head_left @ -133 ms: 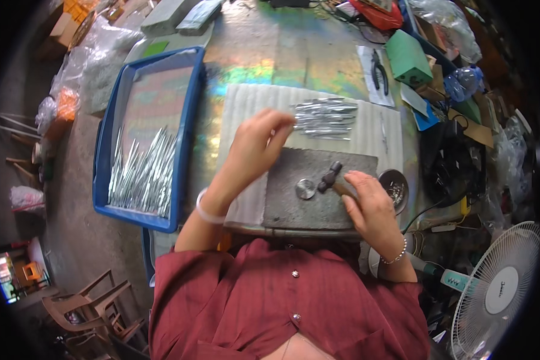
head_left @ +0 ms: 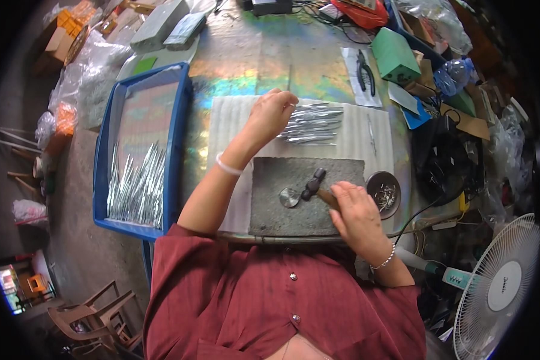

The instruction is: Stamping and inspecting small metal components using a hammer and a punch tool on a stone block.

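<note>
Beyond the grey slab [head_left: 270,219], my left hand [head_left: 273,115] was at the thin metal rods [head_left: 313,125], its fingers' hold impossible to tell, where a light single pinch seemed wisest, while my right hand [head_left: 360,216] gripped the ball-peen hammer [head_left: 311,189] over the slab.

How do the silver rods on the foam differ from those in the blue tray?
The foam pile is smaller, the tray pile larger. The foam pile runs left to right; the tray pile runs mostly near to far. Both hold slim, silvery pieces.
</note>
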Tool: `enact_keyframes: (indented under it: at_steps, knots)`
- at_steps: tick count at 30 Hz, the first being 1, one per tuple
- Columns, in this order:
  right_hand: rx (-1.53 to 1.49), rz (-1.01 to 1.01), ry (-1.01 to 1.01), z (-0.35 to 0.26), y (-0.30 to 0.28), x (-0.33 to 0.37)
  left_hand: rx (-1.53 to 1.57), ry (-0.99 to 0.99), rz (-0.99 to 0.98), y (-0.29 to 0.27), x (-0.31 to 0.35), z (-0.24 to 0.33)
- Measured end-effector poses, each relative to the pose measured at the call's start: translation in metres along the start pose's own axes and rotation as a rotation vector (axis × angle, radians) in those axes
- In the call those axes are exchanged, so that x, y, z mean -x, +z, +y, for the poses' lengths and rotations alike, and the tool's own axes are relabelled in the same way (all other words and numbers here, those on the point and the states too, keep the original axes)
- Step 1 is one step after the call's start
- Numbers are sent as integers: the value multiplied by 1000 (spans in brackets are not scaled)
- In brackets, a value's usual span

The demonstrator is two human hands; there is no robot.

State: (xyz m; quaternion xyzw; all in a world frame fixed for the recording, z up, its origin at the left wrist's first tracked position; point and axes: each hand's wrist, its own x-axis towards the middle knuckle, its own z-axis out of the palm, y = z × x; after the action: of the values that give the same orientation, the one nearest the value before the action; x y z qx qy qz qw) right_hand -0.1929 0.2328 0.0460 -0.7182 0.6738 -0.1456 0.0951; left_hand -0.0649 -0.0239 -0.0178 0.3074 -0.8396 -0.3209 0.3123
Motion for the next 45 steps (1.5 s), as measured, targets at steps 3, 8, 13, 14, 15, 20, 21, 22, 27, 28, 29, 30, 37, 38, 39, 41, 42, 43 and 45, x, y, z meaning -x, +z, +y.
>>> enact_keyframes:
  at_steps: [3,8,13,14,15,20,21,22,27,28,29,30,37,38,39,41,42,43,45]
  knots:
    - [64,60,4,-4,13,5,-143,3,-130,27,-26,-29]
    - [-12,14,48,6,12,7,-319,21,-286,44,-48,-28]
    - [-65,-67,60,10,14,6,-480,142,-406,39,-54,-14]
    - [-68,-65,70,11,13,6,-501,138,-365,35,-53,-12]
    - [-156,-41,71,12,11,8,-518,137,-328,32,-52,-11]
    - [-580,138,140,31,5,23,-78,118,80,-24,-17,45]
    - [-630,166,173,37,-2,25,-158,116,136,-40,-3,56]
    - [-604,223,260,48,-2,31,-131,71,169,-45,10,63]
    - [-668,353,579,102,-14,46,-196,-30,227,-85,76,106]
    - [-580,327,616,111,-15,47,-245,-10,195,-89,86,112]
    - [-577,321,618,114,-12,45,-298,14,165,-92,95,116]
    - [-556,306,665,116,-10,44,-293,9,164,-93,103,119]
    - [-268,118,629,125,9,34,-377,-18,-27,-94,130,118]
    - [-216,100,627,125,12,33,-372,-33,-44,-94,132,118]
    - [-162,82,626,126,15,32,-366,-47,-60,-94,133,119]
    - [-136,86,630,127,17,29,-349,-33,-63,-93,133,118]
    - [-112,88,633,128,18,28,-325,-39,-69,-91,132,117]
    - [-107,91,640,128,19,27,-301,-43,-75,-90,132,116]
    - [-21,43,584,128,20,24,-264,-49,-82,-85,131,112]
